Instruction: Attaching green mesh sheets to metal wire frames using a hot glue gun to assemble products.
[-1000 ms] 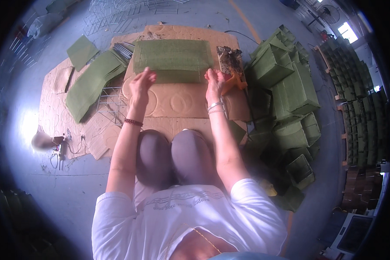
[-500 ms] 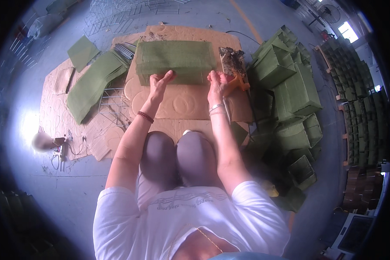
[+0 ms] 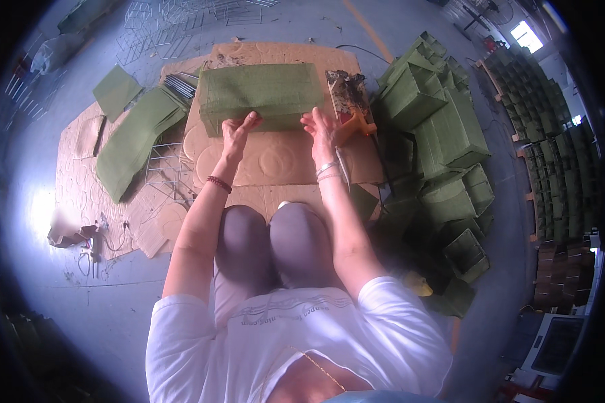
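A long green fabric-covered box lies crosswise on the cardboard in front of me. My left hand is closed at its near edge, left of the middle, thumb along the edge; its fingertips are partly hidden. By the near right corner is my right hand, its fingers apart and holding nothing. Just right of that hand an orange glue gun rests beside a dark-stained block.
Flat green sheets and wire frames lie to the left on cardboard. Several green boxes are heaped to the right, with stacked pallets beyond. More wire frames lie on the far floor.
My right hand has loosened, its fingers now spread near the box's corner. My left hand stays at the near edge. The whole view has shifted slightly.
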A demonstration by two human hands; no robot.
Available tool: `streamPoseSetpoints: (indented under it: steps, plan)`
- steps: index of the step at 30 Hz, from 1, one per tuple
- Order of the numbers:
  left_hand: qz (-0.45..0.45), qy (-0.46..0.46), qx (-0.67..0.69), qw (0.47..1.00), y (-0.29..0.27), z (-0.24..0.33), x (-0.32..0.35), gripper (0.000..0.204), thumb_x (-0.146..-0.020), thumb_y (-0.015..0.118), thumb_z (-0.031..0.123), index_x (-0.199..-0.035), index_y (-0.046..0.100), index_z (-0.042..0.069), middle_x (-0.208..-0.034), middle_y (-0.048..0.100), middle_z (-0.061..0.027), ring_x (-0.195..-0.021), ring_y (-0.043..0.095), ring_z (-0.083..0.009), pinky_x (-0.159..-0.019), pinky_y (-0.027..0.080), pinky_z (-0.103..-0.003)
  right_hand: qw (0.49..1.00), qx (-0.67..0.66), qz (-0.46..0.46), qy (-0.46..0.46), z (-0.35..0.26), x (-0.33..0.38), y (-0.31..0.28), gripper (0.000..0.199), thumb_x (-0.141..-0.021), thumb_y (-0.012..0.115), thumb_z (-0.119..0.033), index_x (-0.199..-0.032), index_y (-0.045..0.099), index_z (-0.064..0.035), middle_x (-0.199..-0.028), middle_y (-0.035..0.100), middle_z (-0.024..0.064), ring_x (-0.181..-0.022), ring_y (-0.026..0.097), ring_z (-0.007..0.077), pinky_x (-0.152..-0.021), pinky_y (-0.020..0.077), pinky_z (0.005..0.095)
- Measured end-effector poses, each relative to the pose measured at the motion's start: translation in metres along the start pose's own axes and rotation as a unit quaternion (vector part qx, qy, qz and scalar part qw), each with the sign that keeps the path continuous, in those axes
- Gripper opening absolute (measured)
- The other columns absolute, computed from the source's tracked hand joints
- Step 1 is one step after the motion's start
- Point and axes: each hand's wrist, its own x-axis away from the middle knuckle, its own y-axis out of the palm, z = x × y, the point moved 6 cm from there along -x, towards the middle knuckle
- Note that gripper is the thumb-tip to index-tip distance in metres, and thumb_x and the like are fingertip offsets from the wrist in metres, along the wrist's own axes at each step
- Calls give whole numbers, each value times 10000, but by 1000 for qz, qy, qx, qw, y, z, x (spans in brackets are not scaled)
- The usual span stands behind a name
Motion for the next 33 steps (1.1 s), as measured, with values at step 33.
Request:
streamPoseSetpoints:
  steps: [33]
  plan:
    - [150, -60, 81, 984, -49, 38, 15, 369, -831, 624, 321, -796, 588, -44, -753, 632, -135, -671, 635, -176, -683, 520, -266, 997, 38, 37, -58, 13, 1, 21, 235, -779, 698, -271, -678, 595, -86, -624, 613, 6, -530, 474, 32, -498, 297, 197]
